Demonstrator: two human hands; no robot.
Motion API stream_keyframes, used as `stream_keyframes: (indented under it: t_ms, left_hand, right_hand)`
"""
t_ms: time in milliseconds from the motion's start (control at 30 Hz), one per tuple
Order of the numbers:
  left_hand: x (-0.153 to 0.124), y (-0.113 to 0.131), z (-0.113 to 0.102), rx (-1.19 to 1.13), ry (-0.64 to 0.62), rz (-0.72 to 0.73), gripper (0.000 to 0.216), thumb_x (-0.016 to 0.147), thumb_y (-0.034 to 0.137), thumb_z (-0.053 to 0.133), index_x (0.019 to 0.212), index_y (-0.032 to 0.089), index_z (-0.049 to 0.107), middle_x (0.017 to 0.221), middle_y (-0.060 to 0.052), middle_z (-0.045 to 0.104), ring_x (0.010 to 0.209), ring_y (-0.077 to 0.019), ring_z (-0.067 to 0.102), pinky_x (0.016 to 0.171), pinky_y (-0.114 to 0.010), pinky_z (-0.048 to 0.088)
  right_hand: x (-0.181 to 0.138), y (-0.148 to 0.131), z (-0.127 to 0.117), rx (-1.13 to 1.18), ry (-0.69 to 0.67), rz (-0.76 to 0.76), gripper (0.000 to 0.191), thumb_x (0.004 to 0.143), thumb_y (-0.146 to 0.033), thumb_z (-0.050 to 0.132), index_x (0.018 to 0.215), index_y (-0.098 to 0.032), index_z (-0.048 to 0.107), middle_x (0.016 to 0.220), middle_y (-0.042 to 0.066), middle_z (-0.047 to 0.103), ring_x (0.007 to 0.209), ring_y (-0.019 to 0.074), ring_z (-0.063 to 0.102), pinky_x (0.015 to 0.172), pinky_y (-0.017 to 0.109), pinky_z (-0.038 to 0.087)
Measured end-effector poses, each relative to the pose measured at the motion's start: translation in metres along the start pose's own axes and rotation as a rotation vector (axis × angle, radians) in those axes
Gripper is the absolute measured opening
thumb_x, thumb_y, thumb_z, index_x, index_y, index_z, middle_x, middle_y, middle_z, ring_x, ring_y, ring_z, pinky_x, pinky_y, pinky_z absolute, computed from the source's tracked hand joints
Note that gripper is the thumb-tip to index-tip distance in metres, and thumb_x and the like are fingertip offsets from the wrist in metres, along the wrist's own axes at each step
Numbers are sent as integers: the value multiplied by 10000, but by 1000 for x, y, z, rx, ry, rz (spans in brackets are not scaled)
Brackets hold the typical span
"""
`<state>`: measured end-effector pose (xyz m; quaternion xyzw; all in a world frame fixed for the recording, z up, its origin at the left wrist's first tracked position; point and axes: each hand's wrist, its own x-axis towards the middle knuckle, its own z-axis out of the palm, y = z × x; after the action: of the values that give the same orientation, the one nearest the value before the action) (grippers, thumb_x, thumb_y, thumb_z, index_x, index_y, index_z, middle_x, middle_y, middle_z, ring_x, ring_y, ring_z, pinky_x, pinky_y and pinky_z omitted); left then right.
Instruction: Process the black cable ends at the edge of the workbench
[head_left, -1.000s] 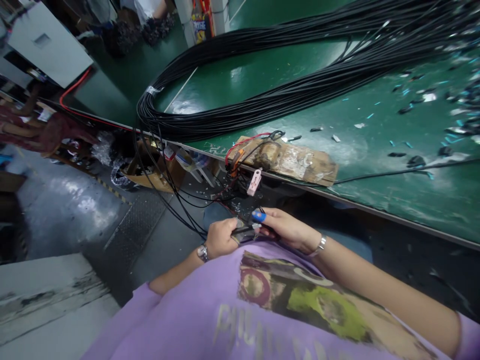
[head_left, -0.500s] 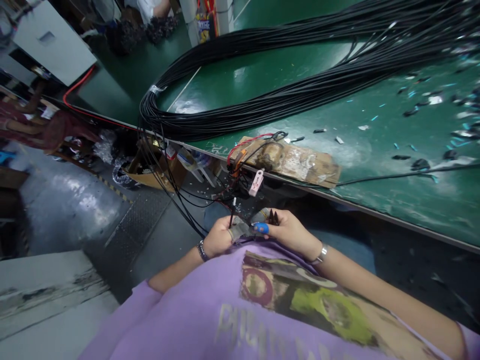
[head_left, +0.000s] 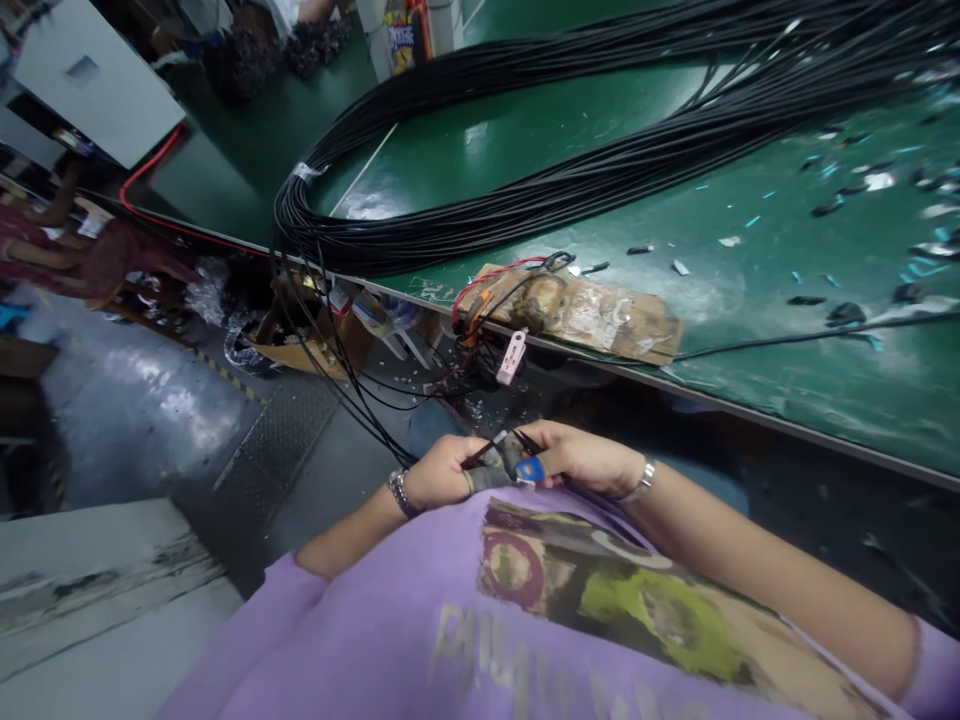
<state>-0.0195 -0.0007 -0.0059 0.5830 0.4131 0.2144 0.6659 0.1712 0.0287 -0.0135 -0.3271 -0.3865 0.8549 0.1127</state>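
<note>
Cardboard box [head_left: 292, 357] is seen below the green table's edge [head_left: 757, 425], its contents too dim to name, crossed by hanging black cables [head_left: 379, 432]. A cable end [head_left: 484, 452] is clamped in the left hand [head_left: 439, 474]; beside it, a dark pointed item [head_left: 528, 440] is gripped in the right hand [head_left: 585, 460]. Beyond, a brown slab [head_left: 592, 315] and cable coil [head_left: 480, 225] are set on the table.

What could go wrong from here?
- Black cables hang over the bench edge from the coil to the left hand; a tug could snag or drag them.
- The right hand seems to hold a dark pointed tool close to the left fingers; a slip might nick one.
- Both hands work over the lap, so dropped pieces could fall to the floor.
</note>
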Motion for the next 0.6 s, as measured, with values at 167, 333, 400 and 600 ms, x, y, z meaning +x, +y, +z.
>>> stream_keyframes:
  t_ms: [167, 333, 400, 600]
  left_hand:
    - [1, 2, -9, 310, 134, 199, 411, 711, 514, 631, 609, 120, 571, 594, -5, 526, 560, -84, 451, 559, -202, 381]
    - [3, 6, -14, 375, 158, 265, 415, 725, 520, 614, 613, 122, 592, 580, -17, 538, 544, -89, 464, 548, -204, 389]
    - [4, 6, -14, 363, 149, 242, 422, 713, 529, 622, 609, 121, 591, 577, -11, 532, 544, -86, 455, 548, -201, 388]
    - [8, -1, -15, 111, 18, 49, 485, 601, 592, 680, 626, 114, 602, 568, 7, 529, 535, -77, 441, 532, -195, 385]
  right_hand:
    - [-6, -6, -1, 6, 256, -99, 370, 541, -442, 764, 598, -151, 543, 447, -61, 489, 380, 29, 302, 368, 190, 168]
    - [-6, -7, 4, -50, 193, -37, 456, 576, -561, 709, 566, -146, 521, 497, -6, 561, 374, 29, 321, 365, 196, 182]
    - [-5, -8, 8, -73, 193, -36, 419, 564, -496, 746, 570, -150, 510, 472, -36, 525, 377, 25, 320, 371, 188, 187]
    - [3, -6, 15, -18, 263, -53, 407, 562, -468, 751, 569, -159, 487, 442, -59, 497, 369, 17, 301, 366, 178, 175]
